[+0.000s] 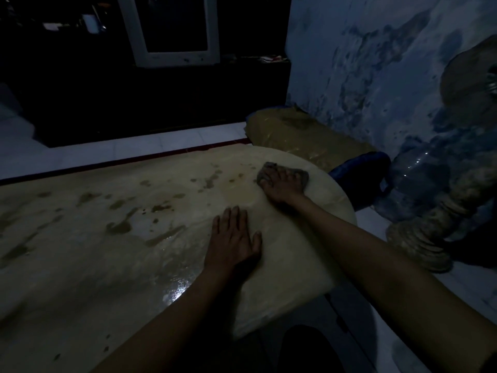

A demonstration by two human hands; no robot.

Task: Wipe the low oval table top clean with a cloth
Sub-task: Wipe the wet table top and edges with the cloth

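Where table (80, 251) ends, bottle (419, 181) stands.

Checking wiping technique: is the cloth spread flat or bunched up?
Bunched up. The cloth sits as a crumpled wad under the right hand, edges poking past the fingers, on the table.

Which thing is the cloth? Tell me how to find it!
Look at the big pale oval table top, then go to its rounded far right end, near the blue wall. There the right hand presses on a small crumpled grey cloth. It is the only dark, lumpy thing on the table; the left hand beside it lies flat on bare table.
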